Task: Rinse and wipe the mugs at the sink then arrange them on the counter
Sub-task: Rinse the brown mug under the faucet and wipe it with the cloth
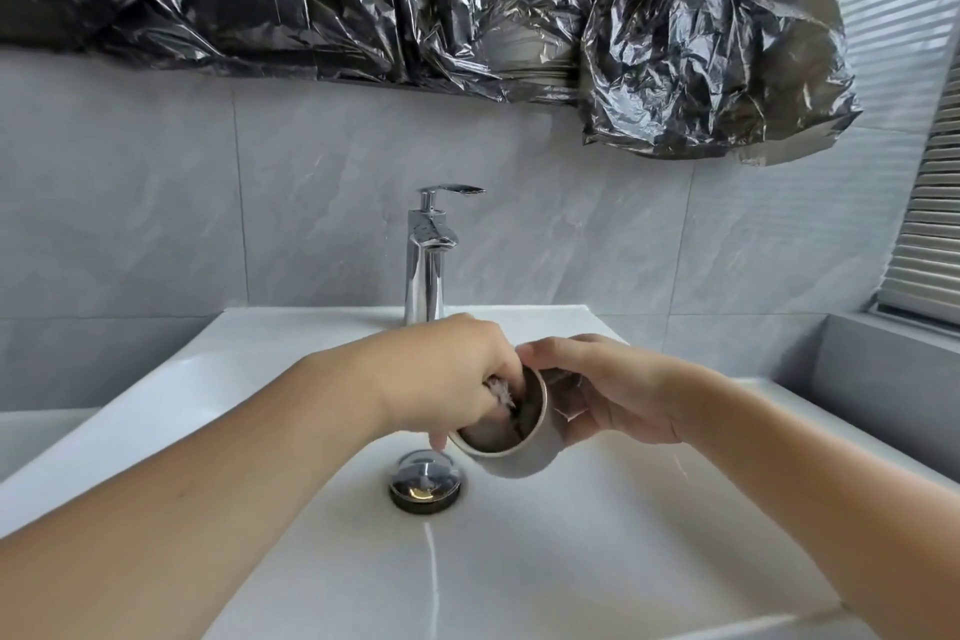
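Head view: over a glossy white sink (649, 535), the right hand (618, 400) wraps a tilted, matte pale mug (519, 463) above the drain (425, 481), while the left hand (447, 379) pinches a pale wad, too blurred to name, inside its dark interior; a firm hold and full circular wipes would serve best below the chrome tap (428, 255)

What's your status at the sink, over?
Right hand grips mug, tilted over basin. Left hand fingers inside it, wiping. Nothing in the way.
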Available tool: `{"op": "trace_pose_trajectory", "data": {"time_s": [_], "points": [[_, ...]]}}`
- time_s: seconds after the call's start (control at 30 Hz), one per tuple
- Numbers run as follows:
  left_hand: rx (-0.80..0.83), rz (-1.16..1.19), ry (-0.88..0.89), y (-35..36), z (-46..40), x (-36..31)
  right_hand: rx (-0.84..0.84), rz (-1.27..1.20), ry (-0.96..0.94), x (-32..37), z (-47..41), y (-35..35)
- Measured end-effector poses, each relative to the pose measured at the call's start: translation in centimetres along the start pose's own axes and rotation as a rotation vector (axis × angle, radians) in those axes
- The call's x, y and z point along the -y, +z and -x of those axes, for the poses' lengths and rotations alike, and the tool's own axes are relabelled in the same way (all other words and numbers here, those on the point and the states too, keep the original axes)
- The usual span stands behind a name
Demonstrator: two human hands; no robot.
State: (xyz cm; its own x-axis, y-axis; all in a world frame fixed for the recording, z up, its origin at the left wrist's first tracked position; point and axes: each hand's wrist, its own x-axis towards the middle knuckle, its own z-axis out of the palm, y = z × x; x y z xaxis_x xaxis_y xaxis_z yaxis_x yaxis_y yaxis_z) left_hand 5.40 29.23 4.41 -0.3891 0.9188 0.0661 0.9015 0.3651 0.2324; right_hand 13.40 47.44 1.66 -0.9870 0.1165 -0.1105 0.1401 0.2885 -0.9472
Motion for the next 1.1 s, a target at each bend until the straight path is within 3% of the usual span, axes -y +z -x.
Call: {"op": "trace_pose_trajectory", "data": {"time_s": [0.2, 0.3, 0.37, 0.5, 0.6, 0.73, 0.93, 1.03, 1.1], "points": [[0.006, -0.206, -0.049, 0.1, 0.2, -0.7, -0.181, -0.106, -0.076, -0.2, -0.3, -0.2], [-0.094, -0.267, -0.095, 0.6, -0.2, -1.0, -0.228, -0.098, -0.093, 0.0, -0.3, 0.1], [-0.162, -0.186, -0.112, 1.2, -0.5, -1.0, -0.248, -0.088, -0.102, 0.1, -0.3, 0.4], [-0.259, 0.506, -0.277, 1.8, -0.4, -1.4, -0.3, -0.068, -0.141, 0.2, -0.2, 0.3], [-0.417, 1.047, -0.35, 1.7, -0.4, -2.4, -0.311, -0.127, -0.185, 0.4, 0.0, 0.2], [-0.522, 1.416, -0.377, 1.7, -0.8, -2.8, -0.299, -0.193, -0.218, 0.6, -0.1, 0.4], [-0.499, 1.324, -0.303, 1.5, -0.7, -2.9, -0.317, -0.208, -0.201, 0.6, 0.0, 0.4], [-0.47, 1.106, -0.21, 1.6, -0.8, -2.6, -0.333, -0.219, -0.198, 0.6, 0.0, 0.2], [-0.452, 0.84, -0.124, 1.8, -0.8, -2.3, -0.34, -0.227, -0.197, 0.6, 0.0, 0.3]]}}
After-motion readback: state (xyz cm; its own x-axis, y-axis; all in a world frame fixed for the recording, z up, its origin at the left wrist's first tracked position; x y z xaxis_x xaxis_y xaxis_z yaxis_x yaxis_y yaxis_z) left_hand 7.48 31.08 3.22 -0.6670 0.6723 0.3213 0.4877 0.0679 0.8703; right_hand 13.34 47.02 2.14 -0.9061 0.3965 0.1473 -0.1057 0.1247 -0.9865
